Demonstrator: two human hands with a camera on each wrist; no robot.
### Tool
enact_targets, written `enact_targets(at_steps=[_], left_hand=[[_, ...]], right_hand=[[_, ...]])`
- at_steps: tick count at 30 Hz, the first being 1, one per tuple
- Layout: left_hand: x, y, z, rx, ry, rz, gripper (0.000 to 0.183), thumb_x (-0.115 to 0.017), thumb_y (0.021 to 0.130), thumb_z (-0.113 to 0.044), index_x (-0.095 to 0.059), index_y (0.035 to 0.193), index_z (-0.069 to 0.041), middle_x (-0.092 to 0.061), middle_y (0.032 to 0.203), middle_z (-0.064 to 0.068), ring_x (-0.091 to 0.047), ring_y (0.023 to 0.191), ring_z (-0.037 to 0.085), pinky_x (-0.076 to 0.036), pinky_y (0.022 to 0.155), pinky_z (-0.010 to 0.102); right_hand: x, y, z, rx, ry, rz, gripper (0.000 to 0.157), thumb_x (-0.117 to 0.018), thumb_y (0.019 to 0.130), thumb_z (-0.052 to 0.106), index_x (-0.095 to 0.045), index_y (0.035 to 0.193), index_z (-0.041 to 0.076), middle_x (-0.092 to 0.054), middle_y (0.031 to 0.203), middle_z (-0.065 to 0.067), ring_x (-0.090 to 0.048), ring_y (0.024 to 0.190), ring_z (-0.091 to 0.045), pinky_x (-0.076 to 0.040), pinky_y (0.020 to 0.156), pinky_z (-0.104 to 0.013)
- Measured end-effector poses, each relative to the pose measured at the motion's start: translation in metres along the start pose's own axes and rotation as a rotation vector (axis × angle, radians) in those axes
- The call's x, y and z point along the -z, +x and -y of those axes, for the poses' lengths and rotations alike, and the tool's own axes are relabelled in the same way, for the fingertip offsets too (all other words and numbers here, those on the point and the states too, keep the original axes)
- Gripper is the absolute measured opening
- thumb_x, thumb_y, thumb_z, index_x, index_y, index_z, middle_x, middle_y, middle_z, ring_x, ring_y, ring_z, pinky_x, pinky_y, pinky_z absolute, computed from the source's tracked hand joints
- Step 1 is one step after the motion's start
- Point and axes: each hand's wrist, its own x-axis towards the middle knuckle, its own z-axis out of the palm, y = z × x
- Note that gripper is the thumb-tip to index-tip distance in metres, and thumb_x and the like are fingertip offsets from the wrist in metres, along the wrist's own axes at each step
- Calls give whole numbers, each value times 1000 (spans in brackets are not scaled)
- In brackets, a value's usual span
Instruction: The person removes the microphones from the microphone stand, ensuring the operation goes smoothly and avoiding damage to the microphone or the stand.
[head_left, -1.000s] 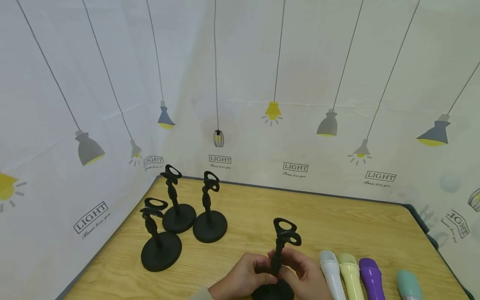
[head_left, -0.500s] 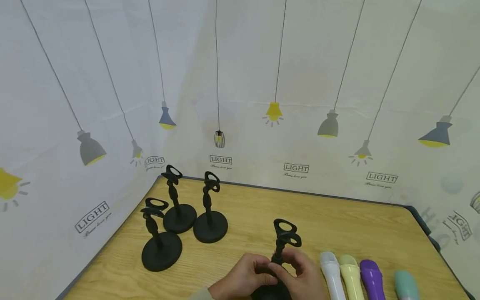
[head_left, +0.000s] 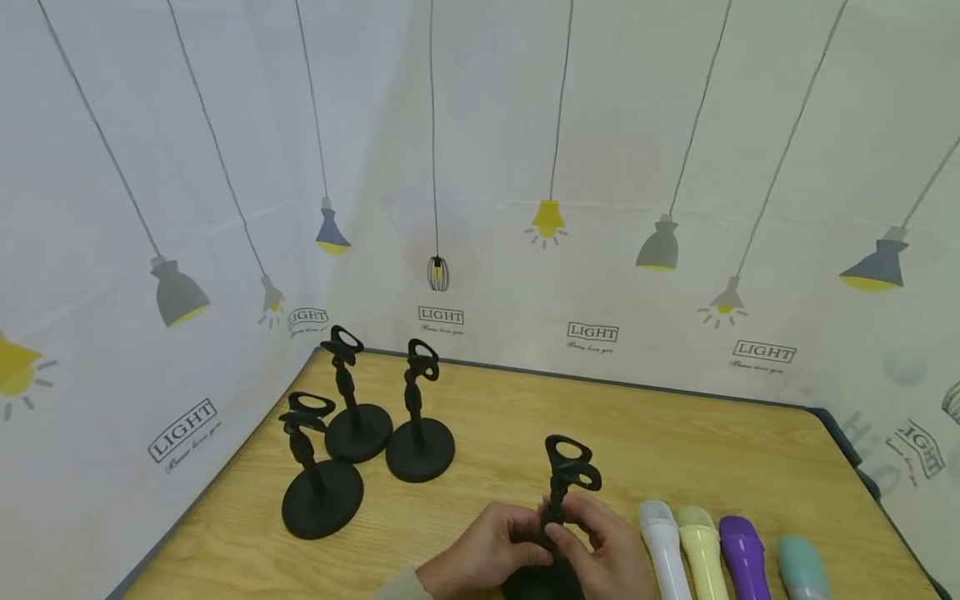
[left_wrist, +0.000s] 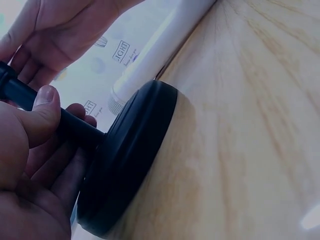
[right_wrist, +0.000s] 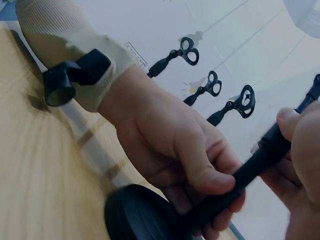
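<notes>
A black desktop microphone stand [head_left: 557, 498] with a two-ring clip on top stands upright before me, its round base [left_wrist: 132, 155] on the table. My left hand [head_left: 483, 550] grips the lower pole between thumb and fingers, just above the base. Higher up, my right hand [head_left: 611, 550] pinches the pole's collar [right_wrist: 272, 142], thumb in front and fingers behind. In the head view the hands cover much of the pole and part of the base. The right wrist view shows the left thumb [right_wrist: 215, 181] lying along the pole.
Three similar black stands [head_left: 420, 450] are grouped at the back left. Right of my hands lie a white microphone [head_left: 663, 546], a yellow one [head_left: 701, 550], a purple one [head_left: 744, 554] and a teal one [head_left: 802, 562]. A lamp-printed backdrop [head_left: 495, 167] surrounds the wooden table [head_left: 465, 408].
My right thumb and fingers have shifted on the collar, the thumb now higher than a second ago. The left hand keeps its hold. The teal microphone has moved left, closer to the purple one.
</notes>
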Motion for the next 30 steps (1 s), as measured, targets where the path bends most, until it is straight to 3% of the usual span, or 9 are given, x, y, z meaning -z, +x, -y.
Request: enact_targets(at_steps=[4, 7, 10, 13, 16, 19, 24, 30], left_hand=[[0, -1, 2, -5, -15, 12, 22, -75, 100, -5, -80, 121, -5, -81, 118, 16, -74, 107, 1, -54, 100, 19], [0, -2, 3, -5, -14, 15, 23, -74, 102, -9, -79, 125, -6, -81, 120, 15, -74, 110, 1, -55, 101, 20], [0, -2, 4, 0, -7, 12, 24, -72, 104, -12, -79, 125, -4, -81, 119, 16, -73, 109, 1, -55, 98, 19], [1, -1, 4, -2, -1, 3, 23, -73, 104, -12, -80, 123, -2, -81, 115, 19, -74, 105, 0, -55, 95, 18], [1, -1, 3, -8, 8, 0, 19, -74, 103, -12, -81, 119, -3, -82, 114, 18, -74, 103, 1, -56, 94, 18], [0, 0, 1, -6, 8, -5, 16, -75, 102, -10, -81, 115, -5, -82, 114, 16, -74, 102, 1, -57, 94, 19], [-1, -1, -1, 10, -37, -13, 15, -74, 101, -6, -81, 115, -4, -82, 115, 16, -75, 104, 3, -56, 97, 20], [-1, -1, -2, 2, -27, -2, 15, -75, 101, -6, -81, 114, -2, -82, 114, 17, -76, 109, 4, -55, 102, 20]], right_hand=[[8, 0, 4, -183, 163, 162, 33, -60, 110, 7, -64, 140, -6, -70, 136, -29, -64, 125, 6, -55, 99, -16], [7, 1, 7, -292, 204, 194, 44, -60, 111, 11, -55, 151, -6, -65, 146, -30, -61, 130, 6, -51, 104, -16], [-2, 2, 9, -340, 170, 114, 48, -70, 105, 11, -58, 150, 2, -69, 142, -20, -66, 127, 0, -53, 105, -20], [-11, 5, 11, -382, 82, -23, 43, -82, 97, 14, -69, 138, 13, -76, 128, -7, -71, 114, -1, -57, 99, -24], [-15, 6, 13, -339, -15, -135, 34, -88, 90, 10, -75, 121, 16, -79, 110, 0, -72, 101, -1, -61, 91, -29], [-13, 5, 14, -252, -94, -177, 29, -89, 86, 5, -76, 110, 17, -78, 98, 4, -71, 93, -1, -62, 85, -31], [-2, 2, 14, -195, -130, -132, 27, -89, 87, 6, -77, 108, 19, -77, 100, 12, -70, 94, 1, -62, 84, -32], [14, -2, 9, -130, -233, -104, 34, -89, 84, 3, -80, 112, 20, -80, 104, 9, -74, 93, -1, -64, 82, -32]])
